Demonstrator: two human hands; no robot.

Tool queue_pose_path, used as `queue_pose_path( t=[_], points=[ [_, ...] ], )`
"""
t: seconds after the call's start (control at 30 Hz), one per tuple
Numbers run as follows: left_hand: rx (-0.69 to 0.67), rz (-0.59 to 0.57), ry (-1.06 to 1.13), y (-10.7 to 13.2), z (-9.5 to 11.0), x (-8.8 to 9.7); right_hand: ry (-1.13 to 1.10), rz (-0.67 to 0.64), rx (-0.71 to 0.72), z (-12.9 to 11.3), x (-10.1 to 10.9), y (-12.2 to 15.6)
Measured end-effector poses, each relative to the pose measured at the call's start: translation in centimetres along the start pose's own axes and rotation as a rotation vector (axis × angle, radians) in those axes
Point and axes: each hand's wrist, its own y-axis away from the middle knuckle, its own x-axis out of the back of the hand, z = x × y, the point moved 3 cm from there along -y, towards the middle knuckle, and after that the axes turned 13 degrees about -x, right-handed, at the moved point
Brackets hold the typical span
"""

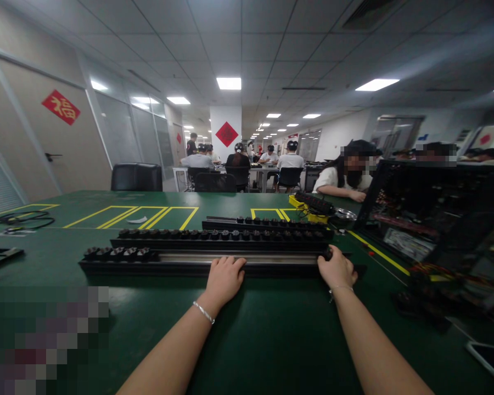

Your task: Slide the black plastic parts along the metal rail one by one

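A long black rail [181, 267] with a metallic inner strip lies across the green table in front of me. Several small black round parts [117, 252] stand in a row at its left end. My left hand [225, 280] rests at the rail's middle, fingers curled over its near edge. At the rail's right end, my right hand [337, 267] pinches a small black part [326, 253], mostly hidden by the fingers. Just behind lies a second black rail [156, 243] filled with similar round parts. Farther back is a third, shorter rail [218, 224].
An open black computer case [420, 203] with loose cables stands at the right. Near it are a yellow tray [296, 202] and a seated person [341, 178]. Black cables [24, 219] lie at the left. Yellow tape [148, 216] marks the far side of the green table [156, 329].
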Motion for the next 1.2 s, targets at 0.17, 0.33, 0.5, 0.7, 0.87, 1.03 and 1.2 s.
queue_pose_path(
  t=[0.17,0.33,0.5,0.7,0.87,1.03,1.2],
  points=[
    [-0.007,0.008,-0.004,0.0,0.0,0.0,0.005,-0.01,-0.004,0.0,0.2,0.2],
    [0.009,-0.015,0.007,0.0,0.1,0.1,0.021,-0.038,0.017,0.0,0.3,0.3],
    [0.003,-0.003,0.01,0.0,0.0,0.1,0.005,-0.02,0.009,0.0,0.4,0.3],
    [0.002,0.009,0.003,0.0,-0.1,-0.2,0.007,-0.041,-0.015,0.1,0.3,-0.1],
    [-0.013,0.016,-0.001,0.0,-0.2,-0.2,-0.002,-0.054,0.007,0.2,0.4,-0.3],
    [-0.022,0.025,0.003,0.0,-0.2,-0.2,-0.042,-0.069,-0.026,0.4,0.5,-0.8],
    [-0.03,0.033,-0.013,0.0,-0.3,-0.4,-0.04,-0.095,-0.034,0.7,0.8,-1.7]
  ],
)
